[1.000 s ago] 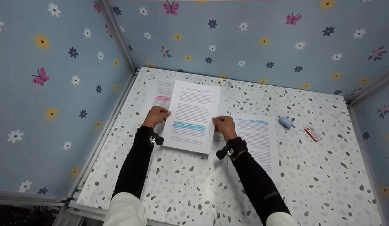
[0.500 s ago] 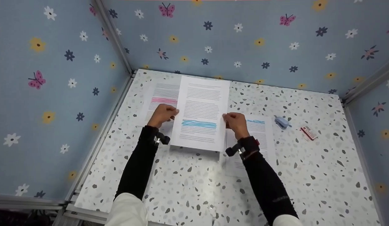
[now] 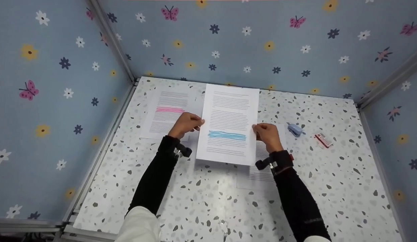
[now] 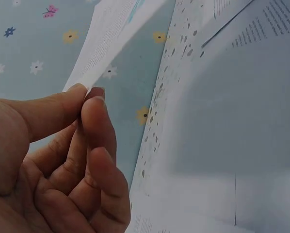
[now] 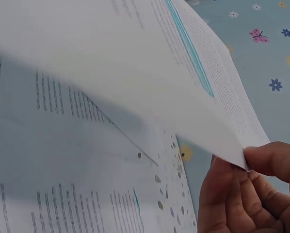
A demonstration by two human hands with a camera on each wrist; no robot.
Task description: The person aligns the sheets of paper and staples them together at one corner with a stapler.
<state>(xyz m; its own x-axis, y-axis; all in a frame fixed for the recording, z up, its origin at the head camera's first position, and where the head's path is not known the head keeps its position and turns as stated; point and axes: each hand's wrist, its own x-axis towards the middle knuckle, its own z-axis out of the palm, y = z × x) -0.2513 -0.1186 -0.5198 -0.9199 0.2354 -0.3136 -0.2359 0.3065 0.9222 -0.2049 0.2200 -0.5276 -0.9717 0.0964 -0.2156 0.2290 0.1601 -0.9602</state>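
A printed sheet with a blue highlighted band [image 3: 228,124] hangs above the speckled table [image 3: 201,201], held by both hands. My left hand [image 3: 187,123] pinches its left edge between thumb and forefinger [image 4: 89,104]. My right hand [image 3: 267,135] pinches the right edge [image 5: 242,158]. A sheet with a pink band [image 3: 164,112] lies flat at the back left. Another printed sheet [image 3: 262,168] lies under my right hand, mostly hidden by the held sheet and the arm.
A small light-blue stapler [image 3: 295,129] and a red-and-white small box [image 3: 323,140] lie on the table to the right. Flowered blue walls [image 3: 53,101] close in the left, back and right sides.
Both hands have carried the blue-banded sheet to the right, off the pink-banded sheet and over the right-hand sheet. The pink sheet now shows more fully.
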